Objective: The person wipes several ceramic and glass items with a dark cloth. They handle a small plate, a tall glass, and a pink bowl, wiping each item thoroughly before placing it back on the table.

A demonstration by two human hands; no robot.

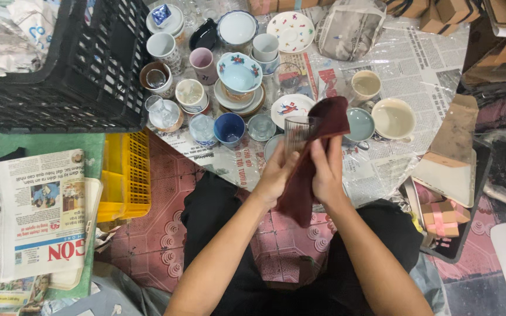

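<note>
My left hand (274,175) grips a ribbed clear glass (297,133), right hand (327,172) pinching the maroon cloth (317,146) around it, wiping underway; many cups and bowls (239,73) on the newspaper (417,70) look unwiped.

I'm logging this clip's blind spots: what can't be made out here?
Head view only:
- Ribbed clear glass: right side hidden by the dark red cloth.
- Left hand fingertips: behind glass and cloth.
- Black plastic crate: cut by the top edge.
- Folded newspaper stack: cut by the left edge.

Even indoor light, soft shadows, glare on plastic sheet (423,70), sharp centre, slight wide-angle bending at edges
</note>
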